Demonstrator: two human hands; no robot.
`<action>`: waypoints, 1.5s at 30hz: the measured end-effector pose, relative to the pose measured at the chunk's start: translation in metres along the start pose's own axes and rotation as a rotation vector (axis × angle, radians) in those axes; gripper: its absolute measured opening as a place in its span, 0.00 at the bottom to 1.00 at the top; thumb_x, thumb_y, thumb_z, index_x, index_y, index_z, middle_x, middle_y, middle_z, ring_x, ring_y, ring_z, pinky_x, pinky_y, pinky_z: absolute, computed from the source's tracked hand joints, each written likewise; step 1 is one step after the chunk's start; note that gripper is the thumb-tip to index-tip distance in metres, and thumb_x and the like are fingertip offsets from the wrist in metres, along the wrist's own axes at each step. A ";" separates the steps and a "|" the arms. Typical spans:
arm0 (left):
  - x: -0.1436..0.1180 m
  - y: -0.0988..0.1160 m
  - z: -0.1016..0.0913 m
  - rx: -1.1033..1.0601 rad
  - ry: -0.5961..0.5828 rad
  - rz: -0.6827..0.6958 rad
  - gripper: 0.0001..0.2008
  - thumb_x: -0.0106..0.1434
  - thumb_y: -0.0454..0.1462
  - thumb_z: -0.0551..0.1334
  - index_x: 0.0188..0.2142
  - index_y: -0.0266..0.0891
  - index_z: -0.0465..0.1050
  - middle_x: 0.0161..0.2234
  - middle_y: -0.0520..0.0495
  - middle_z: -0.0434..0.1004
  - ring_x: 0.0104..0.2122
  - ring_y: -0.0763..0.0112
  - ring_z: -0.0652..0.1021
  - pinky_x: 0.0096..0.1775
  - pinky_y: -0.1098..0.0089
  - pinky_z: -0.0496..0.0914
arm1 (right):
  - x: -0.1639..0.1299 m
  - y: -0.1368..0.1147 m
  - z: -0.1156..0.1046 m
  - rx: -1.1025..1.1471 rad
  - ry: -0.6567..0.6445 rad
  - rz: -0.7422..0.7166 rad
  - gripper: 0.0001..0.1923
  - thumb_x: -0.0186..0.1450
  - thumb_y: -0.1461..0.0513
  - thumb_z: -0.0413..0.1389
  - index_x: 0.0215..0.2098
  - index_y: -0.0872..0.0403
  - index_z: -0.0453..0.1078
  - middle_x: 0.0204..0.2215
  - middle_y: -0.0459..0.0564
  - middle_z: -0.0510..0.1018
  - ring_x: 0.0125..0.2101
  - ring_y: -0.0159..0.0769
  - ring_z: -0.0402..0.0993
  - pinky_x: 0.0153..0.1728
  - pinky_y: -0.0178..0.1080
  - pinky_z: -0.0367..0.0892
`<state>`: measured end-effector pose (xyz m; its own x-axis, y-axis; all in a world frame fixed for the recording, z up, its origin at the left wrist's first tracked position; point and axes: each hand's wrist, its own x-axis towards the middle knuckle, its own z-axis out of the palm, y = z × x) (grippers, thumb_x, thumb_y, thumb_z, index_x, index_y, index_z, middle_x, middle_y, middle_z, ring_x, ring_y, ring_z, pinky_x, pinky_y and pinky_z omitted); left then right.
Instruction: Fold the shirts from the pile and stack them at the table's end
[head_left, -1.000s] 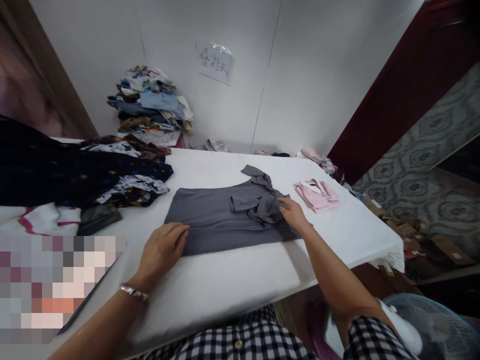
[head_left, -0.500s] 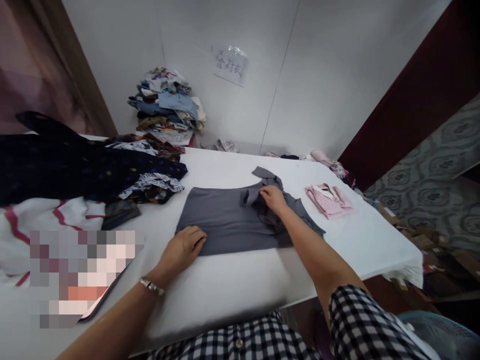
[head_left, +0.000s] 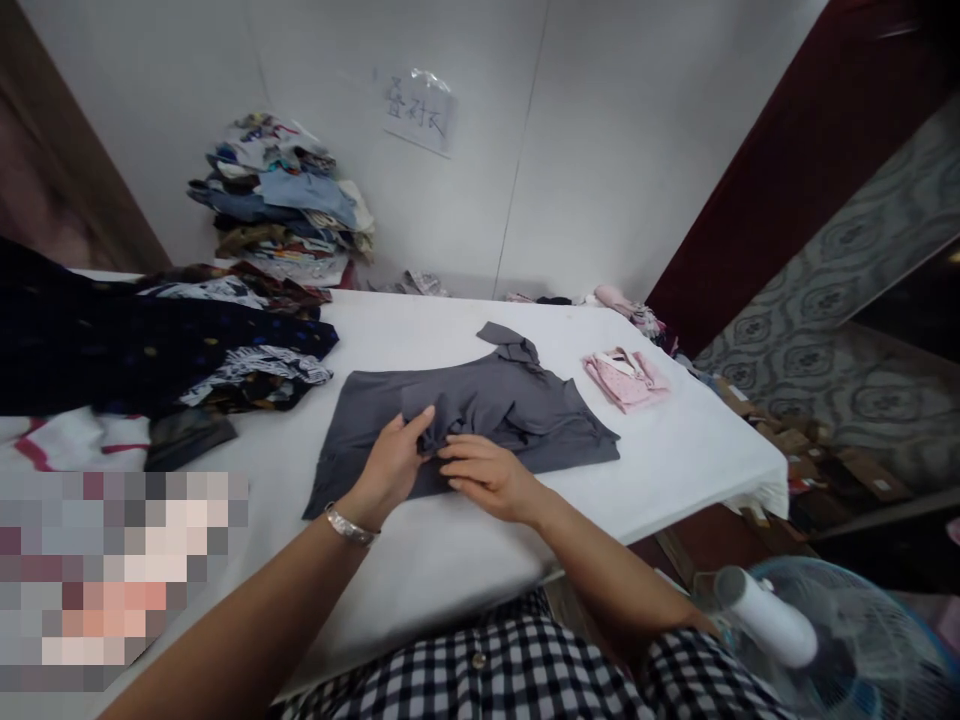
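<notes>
Black-and-white checked shirt with buttons, silver bracelet (head_left: 351, 526) at left wrist.

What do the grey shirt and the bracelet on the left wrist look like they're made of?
Grey shirt: soft, matte woven or knit fabric, judging by its limp folds with no sheen. Bracelet: probably polished metal, silvery with bright glints.
</notes>
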<state>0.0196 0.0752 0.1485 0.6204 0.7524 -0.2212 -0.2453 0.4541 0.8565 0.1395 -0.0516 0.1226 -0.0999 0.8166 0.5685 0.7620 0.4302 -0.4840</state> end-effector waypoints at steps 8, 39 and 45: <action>0.029 0.047 0.020 -0.243 0.083 0.016 0.06 0.64 0.31 0.57 0.33 0.35 0.72 0.30 0.47 0.80 0.31 0.68 0.81 0.36 0.64 0.78 | -0.094 0.082 -0.078 -0.516 0.224 0.571 0.21 0.61 0.62 0.55 0.53 0.54 0.72 0.53 0.59 0.74 0.55 0.47 0.67 0.57 0.53 0.63; 0.054 0.096 0.013 -0.193 0.037 0.049 0.09 0.66 0.30 0.51 0.38 0.36 0.70 0.37 0.43 0.79 0.39 0.65 0.80 0.45 0.54 0.76 | -0.104 0.148 -0.104 -0.371 0.562 0.917 0.16 0.60 0.57 0.48 0.37 0.54 0.75 0.32 0.53 0.80 0.33 0.42 0.72 0.37 0.41 0.64; 0.031 0.042 -0.065 0.039 0.309 -0.275 0.09 0.65 0.29 0.53 0.38 0.35 0.70 0.31 0.42 0.79 0.28 0.66 0.81 0.28 0.65 0.78 | -0.116 0.158 -0.105 -0.254 0.619 0.966 0.15 0.55 0.56 0.50 0.34 0.54 0.74 0.27 0.51 0.78 0.30 0.41 0.70 0.34 0.40 0.64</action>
<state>-0.0204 0.1483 0.1472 0.4042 0.7165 -0.5685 -0.0696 0.6439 0.7620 0.3384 -0.1188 0.0496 0.8640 0.4058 0.2981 0.4640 -0.4118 -0.7843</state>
